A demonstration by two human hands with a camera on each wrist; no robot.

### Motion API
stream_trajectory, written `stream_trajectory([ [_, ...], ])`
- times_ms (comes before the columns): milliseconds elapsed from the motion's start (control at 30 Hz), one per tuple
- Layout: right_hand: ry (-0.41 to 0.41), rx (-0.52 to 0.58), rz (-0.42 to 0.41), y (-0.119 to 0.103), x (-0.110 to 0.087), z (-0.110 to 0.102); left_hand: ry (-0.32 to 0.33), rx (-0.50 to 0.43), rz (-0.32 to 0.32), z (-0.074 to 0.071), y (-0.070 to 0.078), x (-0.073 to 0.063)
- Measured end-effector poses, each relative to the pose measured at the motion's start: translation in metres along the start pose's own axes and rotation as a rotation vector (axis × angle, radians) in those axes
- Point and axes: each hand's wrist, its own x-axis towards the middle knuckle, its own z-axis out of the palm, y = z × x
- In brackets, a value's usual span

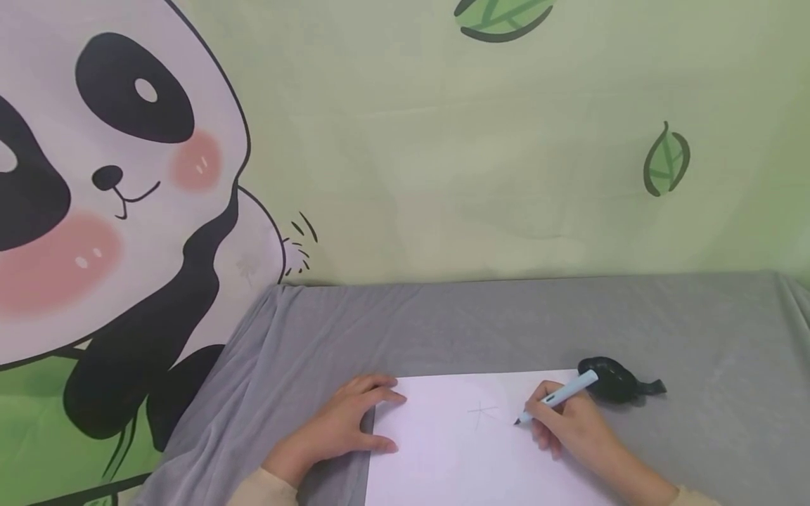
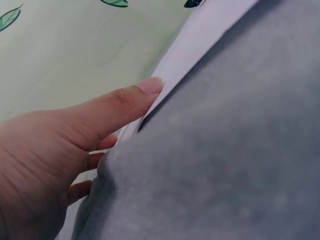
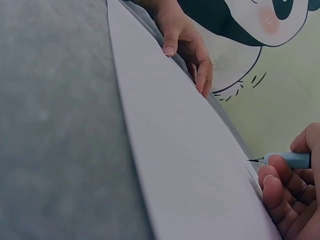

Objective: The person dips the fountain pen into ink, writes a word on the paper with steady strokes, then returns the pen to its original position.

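A white sheet of paper (image 1: 443, 464) lies on the grey cloth, with a few thin strokes (image 1: 481, 412) crossing near its upper middle. My left hand (image 1: 338, 425) rests at the paper's left edge, thumb and fingers spread apart; the left wrist view shows the thumb (image 2: 150, 86) lying on the sheet's margin. Between the thumb and fingers of my right hand (image 1: 579, 425) is a light blue fountain pen (image 1: 569, 390), slanted with its nib down to the left. That dark nib (image 3: 256, 160) is right at the paper, to the right of the strokes.
Behind the right hand sits a glossy black rounded object (image 1: 610, 379) with a narrow tail, by the paper's upper right corner. Grey cloth (image 1: 443, 323) covers the table. At the back hangs a pale green backdrop (image 1: 443, 176) with a large panda and leaves.
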Motion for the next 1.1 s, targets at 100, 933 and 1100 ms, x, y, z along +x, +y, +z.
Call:
stream_trajectory([
  [100,-0.005,0.013,0.000,-0.001,0.000,0.001,-0.012,-0.009,-0.009,-0.002,0.000,-0.001],
  [933,0.080,-0.074,-0.049,-0.010,0.003,-0.005,-0.028,-0.032,-0.028,-0.003,0.000,-0.003],
  [1100,0.091,-0.107,-0.024,-0.015,0.004,-0.013,-0.034,-0.049,-0.026,-0.003,-0.001,-0.001],
])
